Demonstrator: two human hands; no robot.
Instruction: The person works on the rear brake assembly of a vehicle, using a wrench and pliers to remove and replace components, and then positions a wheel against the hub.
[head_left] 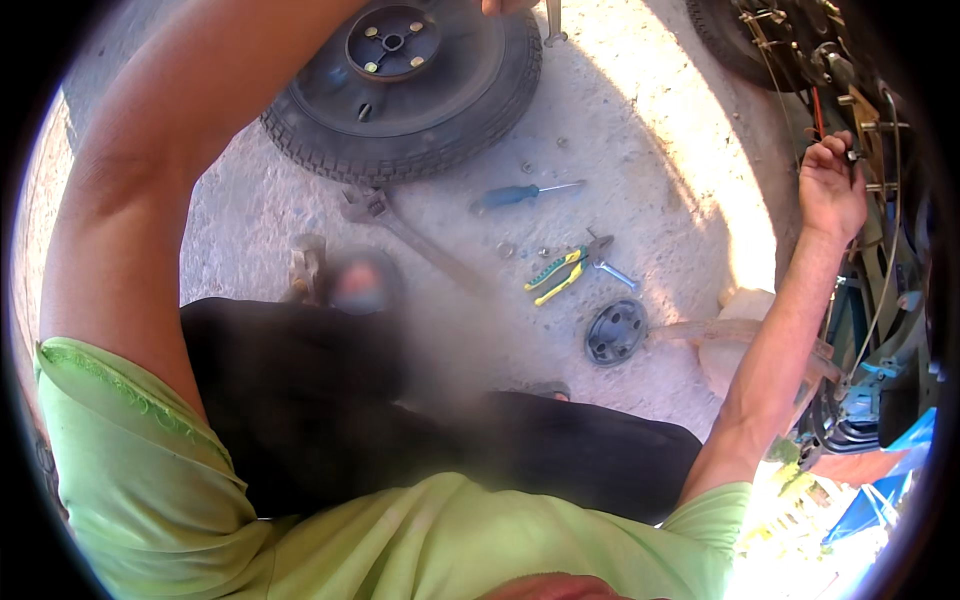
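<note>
My left arm reaches up past the wheel, and only a sliver of my left hand (506, 5) shows at the top edge. Its fingers are mostly cut off. Just beside it a metal wrench (555, 25) hangs down into view; whether that hand holds it cannot be seen. My right hand (832, 190) is raised at the far right with its fingers curled against the vehicle's metal frame (872, 150), by several protruding bolts. A small dark part lies at the fingertips, too small to name. The wheel (420, 105) with a black tyre lies flat before me.
On the concrete lie a blue screwdriver (512, 196), yellow-green pliers (560, 276), a small spanner (616, 275), an adjustable wrench (415, 235), several nuts and a round black hub part (615, 332). Another tyre (735, 40) stands at the upper right.
</note>
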